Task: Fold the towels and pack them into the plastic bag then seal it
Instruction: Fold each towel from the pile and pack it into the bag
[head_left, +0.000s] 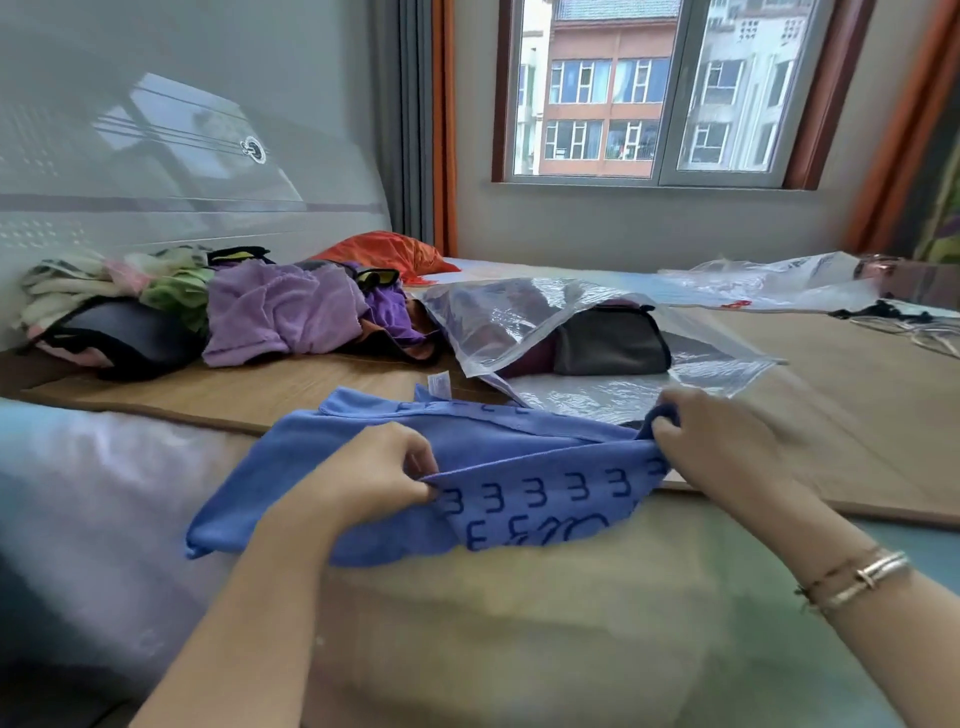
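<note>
A blue towel (498, 457) with a dark printed pattern lies half folded on the bed in front of me. My left hand (374, 473) pinches its folded edge near the middle. My right hand (722, 441) grips the towel's right corner, lifted a little off the bed. Just behind the towel lies a clear plastic bag (519, 322) with its mouth open toward me; a folded grey towel (608, 343) and a dark maroon one (530, 358) sit inside it. A pile of unfolded towels (280, 312), purple, green and pink, sits at the back left.
A brown mat (831, 395) covers the bed under the bag. An orange cloth (389, 254) lies behind the pile. A second clear bag (769, 280) and dark cords (883, 314) lie at the far right. Headboard on the left, window ahead.
</note>
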